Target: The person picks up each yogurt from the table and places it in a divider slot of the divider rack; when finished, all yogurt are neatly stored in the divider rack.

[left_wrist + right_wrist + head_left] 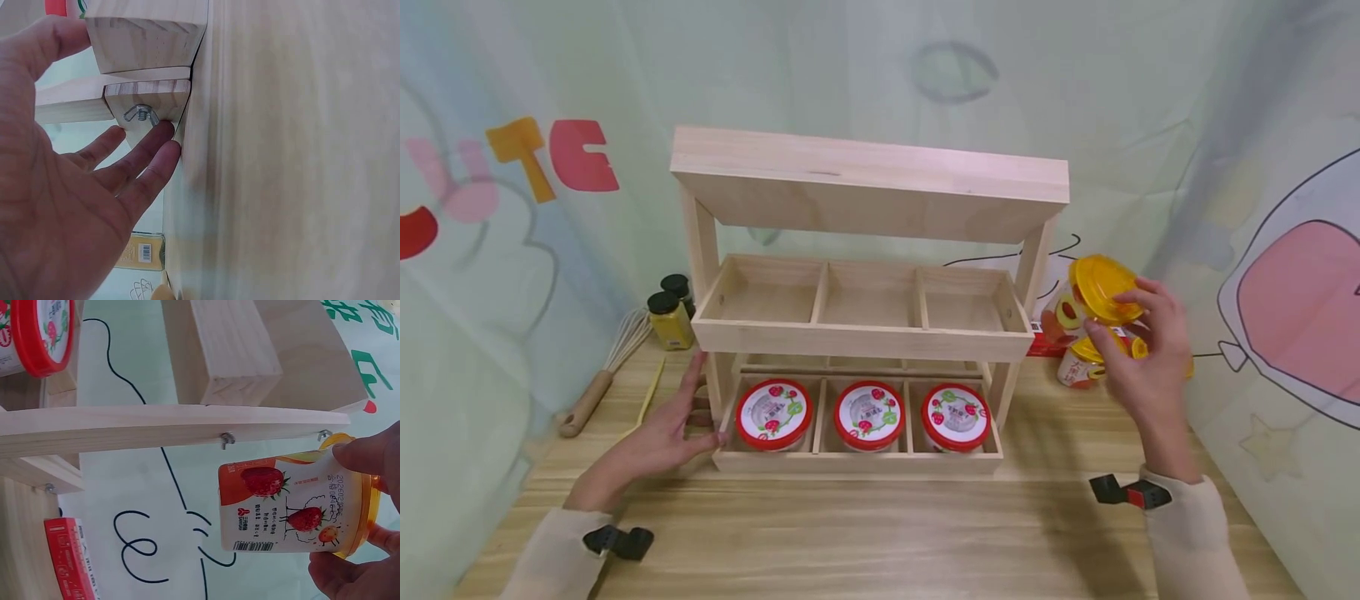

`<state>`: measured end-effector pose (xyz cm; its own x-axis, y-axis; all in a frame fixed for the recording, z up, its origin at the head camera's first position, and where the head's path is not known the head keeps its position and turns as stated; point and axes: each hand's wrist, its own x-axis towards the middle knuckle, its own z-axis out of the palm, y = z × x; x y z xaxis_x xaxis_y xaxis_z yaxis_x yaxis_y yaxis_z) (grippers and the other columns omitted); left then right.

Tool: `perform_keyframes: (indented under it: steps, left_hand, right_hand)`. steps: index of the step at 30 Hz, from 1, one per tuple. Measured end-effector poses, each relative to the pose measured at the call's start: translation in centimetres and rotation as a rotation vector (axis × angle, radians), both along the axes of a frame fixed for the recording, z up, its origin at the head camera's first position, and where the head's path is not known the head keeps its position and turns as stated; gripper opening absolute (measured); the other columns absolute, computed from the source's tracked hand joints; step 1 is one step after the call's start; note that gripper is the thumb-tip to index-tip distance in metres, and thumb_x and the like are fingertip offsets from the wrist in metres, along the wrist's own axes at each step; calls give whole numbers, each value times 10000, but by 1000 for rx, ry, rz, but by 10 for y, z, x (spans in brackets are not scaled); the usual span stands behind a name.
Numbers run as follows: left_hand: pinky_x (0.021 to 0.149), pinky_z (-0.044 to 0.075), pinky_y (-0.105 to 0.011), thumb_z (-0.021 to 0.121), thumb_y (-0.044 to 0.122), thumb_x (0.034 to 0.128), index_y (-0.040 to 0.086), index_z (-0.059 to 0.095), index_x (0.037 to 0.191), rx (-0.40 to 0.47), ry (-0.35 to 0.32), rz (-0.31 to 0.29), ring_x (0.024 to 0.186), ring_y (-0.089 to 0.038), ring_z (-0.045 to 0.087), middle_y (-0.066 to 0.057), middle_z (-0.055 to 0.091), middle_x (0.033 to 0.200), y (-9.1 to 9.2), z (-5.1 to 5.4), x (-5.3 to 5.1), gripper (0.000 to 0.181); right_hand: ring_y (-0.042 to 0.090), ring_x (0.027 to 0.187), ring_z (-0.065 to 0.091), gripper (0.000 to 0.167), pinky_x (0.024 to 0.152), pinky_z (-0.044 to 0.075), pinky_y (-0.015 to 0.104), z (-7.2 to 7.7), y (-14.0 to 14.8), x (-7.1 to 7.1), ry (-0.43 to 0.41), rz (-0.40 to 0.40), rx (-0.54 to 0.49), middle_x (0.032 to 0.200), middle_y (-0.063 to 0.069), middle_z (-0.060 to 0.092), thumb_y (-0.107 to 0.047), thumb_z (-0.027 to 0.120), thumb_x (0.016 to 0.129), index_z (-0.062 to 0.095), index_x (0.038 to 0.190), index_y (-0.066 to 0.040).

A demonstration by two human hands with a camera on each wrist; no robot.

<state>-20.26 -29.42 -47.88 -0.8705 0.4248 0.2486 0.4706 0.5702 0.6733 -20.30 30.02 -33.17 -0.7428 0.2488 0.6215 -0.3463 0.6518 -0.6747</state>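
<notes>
My right hand [1152, 367] holds a yogurt cup [281, 509] by its yellow lid [1097, 287], raised off the table to the right of a wooden two-tier rack [865, 340]. Strawberries are printed on the cup's side in the right wrist view. At the rack's lower left, my left hand [658, 437] touches the side with its fingers extended near a wing nut [142, 114]; its thumb rests at the front corner. Three red-rimmed tubs [773, 414] sit in the lower compartments, one in each. The upper tray [868, 296] has three bare compartments.
Below the raised cup stands another yellow-lidded cup [1078, 362], beside a red box [70, 559]. A whisk [606, 371], a thin yellow stick [652, 390] and two dark-lidded jars [672, 321] are left of the rack. Printed curtains surround the wooden table [850, 533].
</notes>
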Motion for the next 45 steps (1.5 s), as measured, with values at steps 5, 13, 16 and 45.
perform_keyframes:
  steps: [5,13,16,45]
  left_hand:
    - [821,682,-466,851,91,885,222,-256,1684,7,9,-1,1148,-604,691,-474,264,1607,0,1,0,1371]
    - [803,673,-526,865,72,860,201,-246,1683,19,17,-14,1123,-592,704,-464,296,1584,-1,1,-1,1389]
    - [807,673,-527,863,71,860,198,-246,1683,17,14,-11,1127,-595,702,-462,300,1583,-1,0,-1,1386]
    - [863,650,-587,847,89,888,209,-257,1681,10,-10,8,1175,-614,669,-458,329,1572,-1,3,2,1364]
  right_hand:
    - [258,1390,576,473,1057,487,75,10,0,4,25,18,-5,1613,-11,501,-97,800,939,627,1372,-21]
    - [161,1366,585,469,1045,488,71,24,-4,12,81,59,17,1599,-14,519,-81,799,931,625,1356,10]
    - [105,1351,576,465,1040,489,67,28,-6,13,114,87,21,1591,-4,525,-57,791,927,623,1353,27]
    - [104,1325,604,465,1054,509,92,47,-37,23,209,233,19,1555,49,548,24,793,892,627,1325,55]
